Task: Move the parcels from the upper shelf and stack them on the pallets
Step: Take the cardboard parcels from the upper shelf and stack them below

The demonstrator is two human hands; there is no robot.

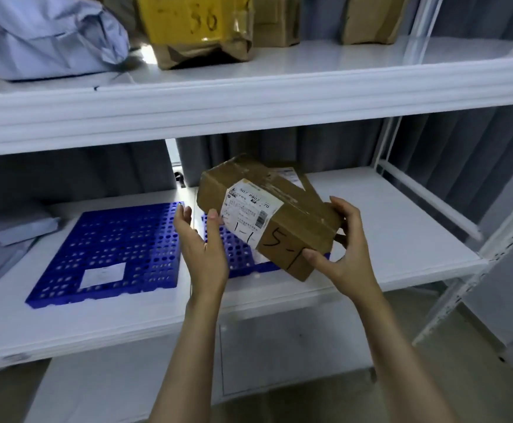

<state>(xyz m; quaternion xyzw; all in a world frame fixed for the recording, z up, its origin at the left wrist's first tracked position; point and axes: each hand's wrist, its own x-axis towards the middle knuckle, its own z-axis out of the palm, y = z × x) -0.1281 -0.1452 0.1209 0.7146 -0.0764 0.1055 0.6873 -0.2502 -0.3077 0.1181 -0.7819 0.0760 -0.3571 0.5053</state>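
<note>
Top edge is cutting off every upper-shelf parcel: grey bag, yellow box, brown box, far brown box. Held box is hiding most of the right pallet. A rear label is peeking out behind it, and what it is sitting on cannot be told. Label print is running too small to read. Right hand is losing its lower fingers behind the box. Left edge is cropping the grey bags. Paper on the left pallet is blurring.

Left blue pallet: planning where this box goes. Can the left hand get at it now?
Probably yes: the left hand hovers open right beside the left blue pallet, with nothing between them.
</note>
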